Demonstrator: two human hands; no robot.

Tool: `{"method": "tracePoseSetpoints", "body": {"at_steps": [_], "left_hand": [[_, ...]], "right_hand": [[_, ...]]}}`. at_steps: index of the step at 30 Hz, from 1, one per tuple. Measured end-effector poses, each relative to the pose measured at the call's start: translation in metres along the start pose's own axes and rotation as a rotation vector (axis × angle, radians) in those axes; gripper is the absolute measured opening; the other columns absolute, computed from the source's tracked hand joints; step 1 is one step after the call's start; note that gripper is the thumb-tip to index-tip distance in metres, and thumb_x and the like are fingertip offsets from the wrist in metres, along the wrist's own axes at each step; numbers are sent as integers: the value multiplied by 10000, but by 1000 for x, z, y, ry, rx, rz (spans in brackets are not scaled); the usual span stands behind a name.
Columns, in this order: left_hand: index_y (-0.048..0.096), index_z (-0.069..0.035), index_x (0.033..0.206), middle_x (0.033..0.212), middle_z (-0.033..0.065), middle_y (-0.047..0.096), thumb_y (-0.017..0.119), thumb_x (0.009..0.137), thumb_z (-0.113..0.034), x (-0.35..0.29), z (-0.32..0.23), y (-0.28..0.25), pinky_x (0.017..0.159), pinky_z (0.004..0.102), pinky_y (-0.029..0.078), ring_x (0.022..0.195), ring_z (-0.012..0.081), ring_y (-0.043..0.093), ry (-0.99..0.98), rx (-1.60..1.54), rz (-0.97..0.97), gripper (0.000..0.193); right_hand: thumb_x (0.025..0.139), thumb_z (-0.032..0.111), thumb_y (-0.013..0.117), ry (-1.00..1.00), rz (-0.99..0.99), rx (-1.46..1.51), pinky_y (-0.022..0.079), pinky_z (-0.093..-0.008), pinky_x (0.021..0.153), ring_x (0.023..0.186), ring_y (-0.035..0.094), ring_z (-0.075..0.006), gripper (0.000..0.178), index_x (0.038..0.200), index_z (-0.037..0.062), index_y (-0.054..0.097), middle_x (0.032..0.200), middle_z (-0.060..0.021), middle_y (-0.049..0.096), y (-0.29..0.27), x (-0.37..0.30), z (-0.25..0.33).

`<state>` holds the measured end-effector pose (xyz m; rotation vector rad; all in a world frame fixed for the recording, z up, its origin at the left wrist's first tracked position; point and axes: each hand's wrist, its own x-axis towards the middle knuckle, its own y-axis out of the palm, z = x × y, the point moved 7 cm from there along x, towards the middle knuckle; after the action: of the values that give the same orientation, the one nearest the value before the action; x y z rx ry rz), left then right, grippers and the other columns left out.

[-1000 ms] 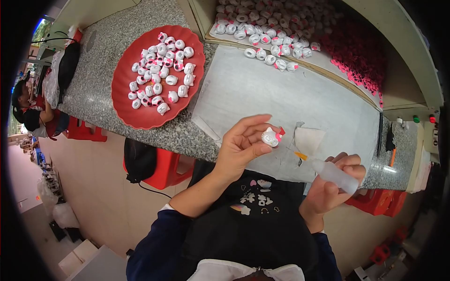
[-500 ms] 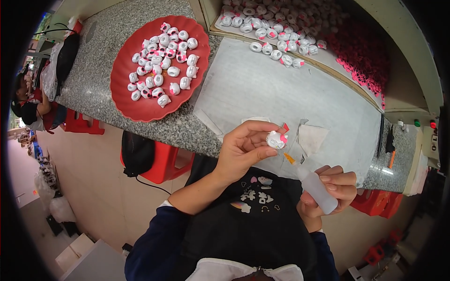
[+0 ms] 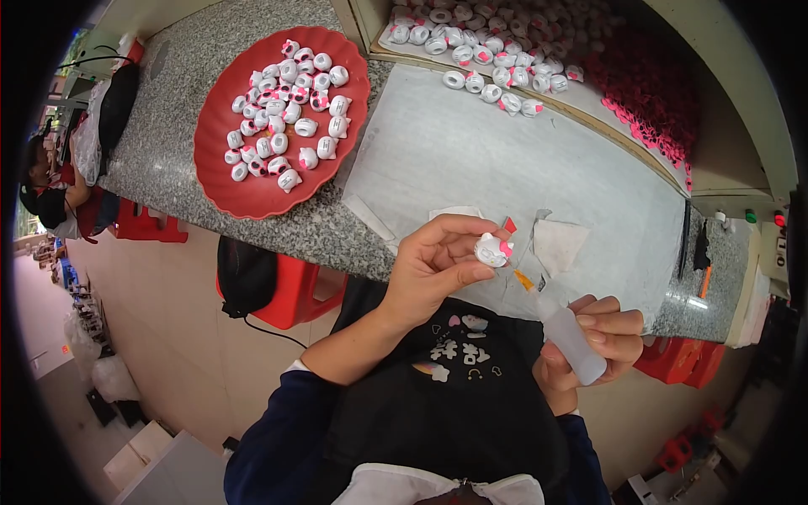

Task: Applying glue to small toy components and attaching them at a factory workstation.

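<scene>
Between the thumb and fingers of my left hand [image 3: 433,273] is a small white cat-head figure [image 3: 490,252] with a pink bow. My right hand [image 3: 610,337] is wrapped round a translucent white squeeze bottle [image 3: 572,343], tilted up to the left. Its narrow orange nozzle [image 3: 523,280] points at the cat head, a small gap apart from it. Both hands are over the near edge of a pale sheet [image 3: 471,143] on the worktop.
On the left, a red scalloped tray [image 3: 220,181] holds many similar cat heads. More white heads [image 3: 505,59] and a pile of pink pieces [image 3: 648,118] fill a shelf at the back. A cloth scrap [image 3: 562,244] lies on the sheet. Red stools [image 3: 290,295] stand below the worktop.
The view has shifted slightly. The gap between the nozzle and the cat head is a little wider. Both hands keep their holds.
</scene>
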<state>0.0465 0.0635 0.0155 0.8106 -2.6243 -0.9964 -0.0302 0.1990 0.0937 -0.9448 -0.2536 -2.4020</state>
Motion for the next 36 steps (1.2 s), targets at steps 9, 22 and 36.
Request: {"method": "tracePoseSetpoints", "body": {"at_steps": [9,22,36], "left_hand": [[433,39,988,974,156,514,582,685,13,0,2,0,786,296,432,885,179,531,-21,12,-16,338],[474,23,999,998,111,496,556,688,75,-2,-3,2,761,247,419,900,149,500,82,125,73,326],[494,31,949,978,147,488,546,661,92,4,-10,8,815,317,358,941,208,461,237,400,129,299]], "right_hand": [[585,171,719,21,29,35,343,-195,421,527,395,-112,395,799,86,398,738,-35,396,3,-1,-1],[592,138,703,-7,70,76,331,-185,401,535,378,-109,378,805,79,397,748,-44,385,7,2,0],[576,154,716,63,66,5,347,-194,423,525,403,-112,380,781,70,407,724,-44,404,2,8,-8]]}}
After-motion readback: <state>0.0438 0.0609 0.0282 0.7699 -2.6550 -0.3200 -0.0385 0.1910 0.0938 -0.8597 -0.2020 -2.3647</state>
